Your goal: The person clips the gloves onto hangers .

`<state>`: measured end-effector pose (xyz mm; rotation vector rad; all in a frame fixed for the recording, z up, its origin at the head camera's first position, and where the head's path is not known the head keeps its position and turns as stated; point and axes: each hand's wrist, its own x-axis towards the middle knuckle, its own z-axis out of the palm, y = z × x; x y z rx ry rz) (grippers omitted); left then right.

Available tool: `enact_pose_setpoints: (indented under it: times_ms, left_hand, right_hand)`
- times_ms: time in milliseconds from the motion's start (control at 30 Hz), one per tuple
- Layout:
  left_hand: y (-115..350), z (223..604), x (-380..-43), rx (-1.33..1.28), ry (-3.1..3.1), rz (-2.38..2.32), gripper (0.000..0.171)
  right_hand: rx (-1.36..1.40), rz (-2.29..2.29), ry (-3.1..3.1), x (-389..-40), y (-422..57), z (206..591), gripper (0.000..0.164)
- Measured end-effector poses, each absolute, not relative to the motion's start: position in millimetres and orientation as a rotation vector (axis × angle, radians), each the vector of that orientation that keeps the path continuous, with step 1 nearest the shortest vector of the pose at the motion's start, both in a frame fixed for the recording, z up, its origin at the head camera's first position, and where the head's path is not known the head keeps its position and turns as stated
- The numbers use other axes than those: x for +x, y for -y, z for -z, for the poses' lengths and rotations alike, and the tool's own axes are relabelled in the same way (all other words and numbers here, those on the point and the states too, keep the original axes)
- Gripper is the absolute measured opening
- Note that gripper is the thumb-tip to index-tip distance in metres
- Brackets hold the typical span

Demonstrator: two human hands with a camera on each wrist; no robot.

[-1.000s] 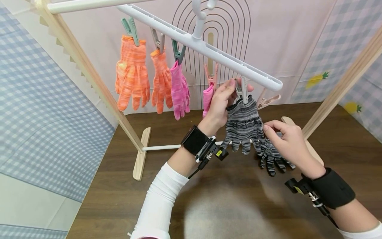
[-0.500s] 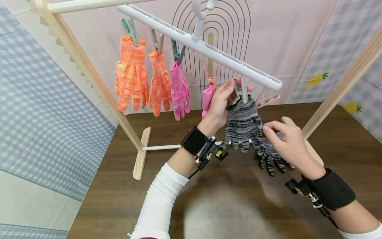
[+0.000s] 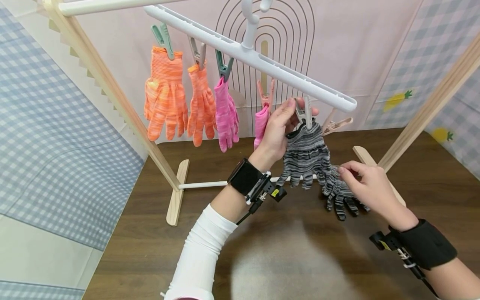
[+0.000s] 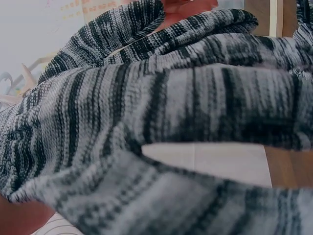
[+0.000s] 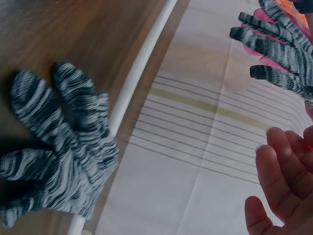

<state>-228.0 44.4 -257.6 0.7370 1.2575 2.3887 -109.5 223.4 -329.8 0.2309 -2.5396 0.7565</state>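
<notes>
A grey-and-black striped knit glove (image 3: 305, 152) hangs by its cuff from a pale grey clothespin (image 3: 308, 112) at the hanger's right end. My left hand (image 3: 275, 131) is at the clothespin, thumb in front and fingers behind, gripping it beside the cuff. This glove fills the left wrist view. My right hand (image 3: 369, 185) is to the right of the hanging glove, fingers loosely bent with nothing held. In the right wrist view its fingertips (image 5: 268, 161) are apart from the glove. A matching striped glove (image 5: 73, 152) lies lower, on the table near the white bottom rod.
On the white hanger (image 3: 258, 58) hang two orange gloves (image 3: 166, 93) and two pink gloves (image 3: 226, 114), each on a clothespin. A pale pink clothespin (image 3: 335, 124) dangles at the right end. Wooden rack posts (image 3: 112, 96) stand either side, joined by a white rod (image 3: 204, 184).
My right hand has moved away from the hanging striped glove's edge, to the right and slightly down. The left hand keeps its grip at the clothespin. The hanger and gloves sway a little.
</notes>
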Motion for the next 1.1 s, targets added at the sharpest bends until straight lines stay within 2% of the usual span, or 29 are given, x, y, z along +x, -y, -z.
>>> enact_pose_setpoints:
  times_ms: [867,1100]
  left_hand:
    - [-40,260,-225,0.814,-1.261,-2.316,0.029]
    - [-38,261,-224,0.826,-1.272,-2.31,0.03]
  right_hand:
    - [0.12,-0.598,2.686,-103,-248,366,0.014]
    - [0.063,-0.6,2.707,-103,-257,373,0.021]
